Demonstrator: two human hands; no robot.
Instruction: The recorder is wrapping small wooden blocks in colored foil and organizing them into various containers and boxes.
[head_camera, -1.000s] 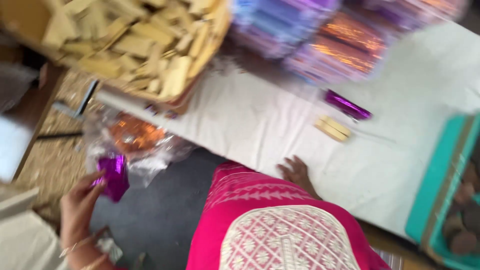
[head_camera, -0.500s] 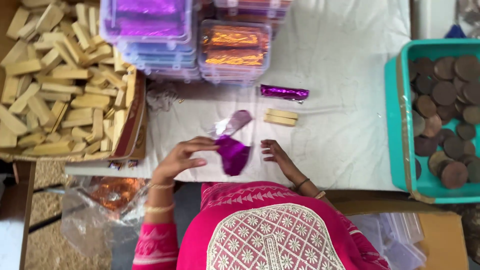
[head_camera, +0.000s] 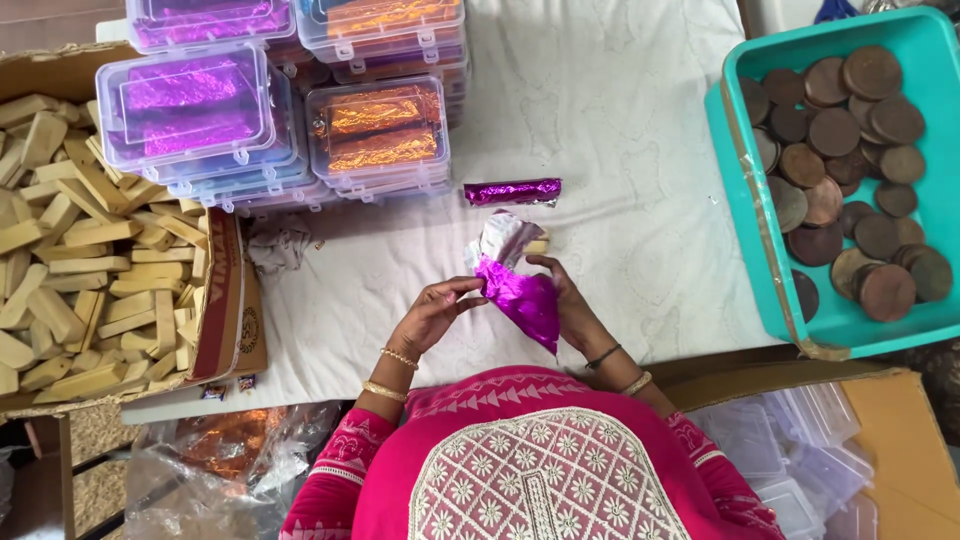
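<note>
Head view: our left hand (head_camera: 432, 315) and right hand (head_camera: 568, 300) pinch crinkled purple foil sheet (head_camera: 520, 295); below it, one finished purple-wrapped bar (head_camera: 512, 191); wooden blocks (head_camera: 90, 260) remain.

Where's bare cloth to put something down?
Free: the cloth between the clear boxes and the teal tray, and the strip between the block carton and left hand. Crowded: around the foil sheet and purple roll.

Purple foil sheet (head_camera: 520, 295) fetched from bag down at left, now up over worktop (head_camera: 620, 150), pinched between left hand (head_camera: 432, 315) and right hand (head_camera: 560, 300). Right hand lifted off worktop, closed onto foil's right edge. Wooden blocks (head_camera: 536, 243) just beyond right hand, now mostly hidden behind foil.
</note>
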